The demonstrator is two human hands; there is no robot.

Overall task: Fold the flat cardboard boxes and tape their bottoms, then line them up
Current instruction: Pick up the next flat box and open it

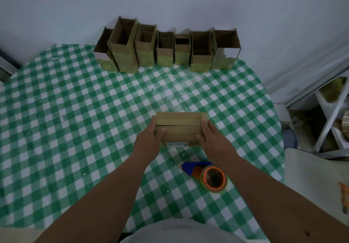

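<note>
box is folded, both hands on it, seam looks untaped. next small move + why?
Probably free the right hand and reach for the tape dispenser lying just behind it, while the left hand keeps the flaps down. The box shows a dark open seam between its closed flaps, unlike the taped row of boxes by the wall.

no legible text is showing. a small white label (177,144) is sitting on the near face of the cardboard box (181,129), but its print is appearing too blurred to read.
</note>
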